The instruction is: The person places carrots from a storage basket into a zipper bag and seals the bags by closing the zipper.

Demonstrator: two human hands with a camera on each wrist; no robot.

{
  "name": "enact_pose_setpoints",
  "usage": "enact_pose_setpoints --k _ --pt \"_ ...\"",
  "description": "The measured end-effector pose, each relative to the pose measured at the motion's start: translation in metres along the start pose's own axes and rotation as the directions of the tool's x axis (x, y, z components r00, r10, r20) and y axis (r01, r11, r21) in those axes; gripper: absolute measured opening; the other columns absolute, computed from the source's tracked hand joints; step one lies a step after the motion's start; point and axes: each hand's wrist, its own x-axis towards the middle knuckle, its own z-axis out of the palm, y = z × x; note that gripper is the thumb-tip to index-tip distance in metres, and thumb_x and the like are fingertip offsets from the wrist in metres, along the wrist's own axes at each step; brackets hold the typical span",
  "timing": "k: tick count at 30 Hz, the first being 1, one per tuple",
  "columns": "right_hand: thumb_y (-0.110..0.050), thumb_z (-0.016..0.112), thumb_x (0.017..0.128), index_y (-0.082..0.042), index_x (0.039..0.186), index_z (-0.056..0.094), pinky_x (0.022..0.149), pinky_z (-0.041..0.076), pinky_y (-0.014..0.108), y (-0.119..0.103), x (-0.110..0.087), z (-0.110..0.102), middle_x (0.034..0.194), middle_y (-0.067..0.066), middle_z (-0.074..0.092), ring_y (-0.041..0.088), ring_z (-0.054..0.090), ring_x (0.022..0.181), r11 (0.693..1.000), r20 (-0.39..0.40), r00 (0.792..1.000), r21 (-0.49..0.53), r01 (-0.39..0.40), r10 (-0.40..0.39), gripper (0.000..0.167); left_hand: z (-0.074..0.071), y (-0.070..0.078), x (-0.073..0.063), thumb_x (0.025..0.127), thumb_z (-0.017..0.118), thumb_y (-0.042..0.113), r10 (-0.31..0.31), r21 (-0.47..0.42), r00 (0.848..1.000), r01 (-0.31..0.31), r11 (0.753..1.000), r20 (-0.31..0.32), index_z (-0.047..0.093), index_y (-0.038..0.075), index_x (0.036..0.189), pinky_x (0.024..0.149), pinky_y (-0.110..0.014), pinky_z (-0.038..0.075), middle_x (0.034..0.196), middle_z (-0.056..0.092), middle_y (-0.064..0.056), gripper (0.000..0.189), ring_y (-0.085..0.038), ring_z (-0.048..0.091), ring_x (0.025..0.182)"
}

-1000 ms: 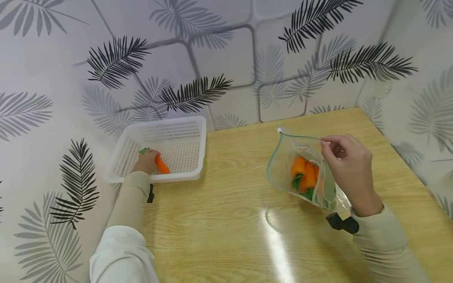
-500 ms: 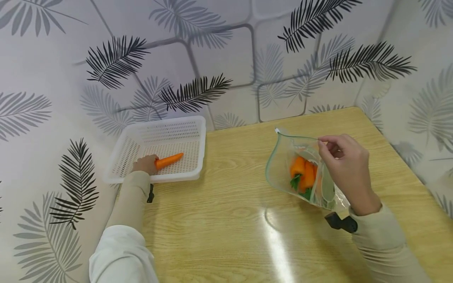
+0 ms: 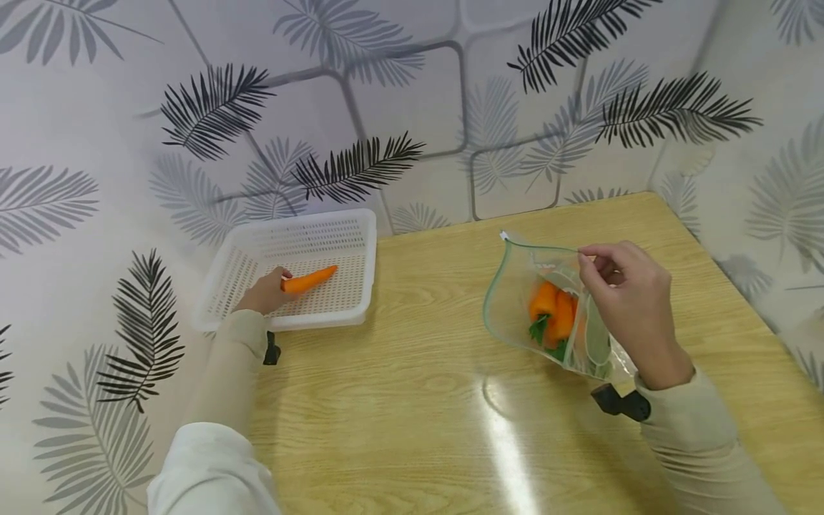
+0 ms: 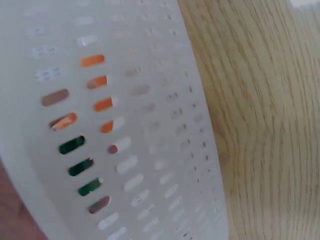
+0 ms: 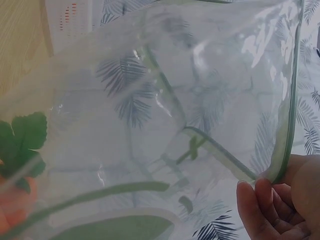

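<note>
In the head view my left hand (image 3: 262,293) is inside a white slotted basket (image 3: 370,275) and holds an orange carrot (image 3: 312,280) by its thick end, the tip pointing right and slightly up. Through the basket's slots the left wrist view gives patches of orange and green. My right hand (image 3: 634,307) pinches the rim of a clear zip bag (image 3: 505,307) with thumb and forefinger, keeping its mouth wide. Several carrots (image 3: 562,318) with green leaves lie in the bag. In the right wrist view the fingertips (image 5: 263,186) hold the green-edged rim.
The wooden table (image 3: 412,372) stretches between basket and bag, with a bright reflection on it. A wall (image 3: 431,86) with a leaf pattern rises behind. At the bag's far left corner sits a white zip slider (image 3: 504,235).
In my left hand the carrot has turned: its tip pointed down to the right, now right and slightly up. Its green leaves are now hidden in the head view. My right hand has barely moved.
</note>
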Motion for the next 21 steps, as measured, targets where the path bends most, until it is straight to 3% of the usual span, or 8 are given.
enact_pose_setpoints --k 4,9,15,21 --pt "-0.004 0.066 0.083 -0.001 0.089 0.071 0.06 0.04 0.005 -0.001 0.0 0.0 0.071 0.003 0.056 0.004 0.049 0.063 1.0 -0.009 1.0 0.011 0.001 -0.001 0.008 -0.002 0.01 -0.007 0.092 0.06 0.023 0.053 -0.115 0.997 -0.059 0.992 -0.058 0.036 0.0 0.127 0.082 -0.045 0.042 0.115 0.051 -0.022 0.048 -0.031 0.051 0.093" --pt "-0.004 0.066 0.083 -0.001 0.089 0.071 0.061 0.04 0.005 -0.001 0.0 0.001 0.071 0.003 0.057 0.004 0.049 0.063 1.0 -0.008 1.0 0.007 -0.001 0.001 0.009 -0.001 0.015 -0.008 0.09 0.062 0.018 0.106 -0.196 0.984 -0.133 0.971 -0.145 0.039 0.0 0.126 0.087 -0.046 0.041 0.119 0.048 -0.021 0.046 -0.032 0.049 0.1" --pt "-0.005 0.064 0.084 0.001 0.089 0.07 0.061 0.04 0.004 0.002 0.0 0.0 0.071 0.005 0.057 0.006 0.05 0.063 1.0 -0.007 1.0 0.003 0.004 -0.004 0.01 -0.002 0.031 -0.012 0.088 0.065 0.008 0.154 -0.191 0.957 -0.203 0.96 -0.244 0.043 -0.002 0.126 0.09 -0.048 0.039 0.121 0.043 -0.021 0.045 -0.033 0.045 0.104" --pt "-0.006 0.063 0.085 0.001 0.089 0.07 0.061 0.04 0.004 0.002 0.001 0.0 0.071 0.006 0.057 0.004 0.05 0.063 1.0 -0.026 0.999 0.001 0.022 -0.022 0.011 -0.005 0.057 -0.021 0.088 0.064 0.01 0.194 -0.143 0.926 -0.251 0.957 -0.325 0.045 0.0 0.129 0.093 -0.047 0.039 0.124 0.039 -0.021 0.046 -0.034 0.043 0.106"
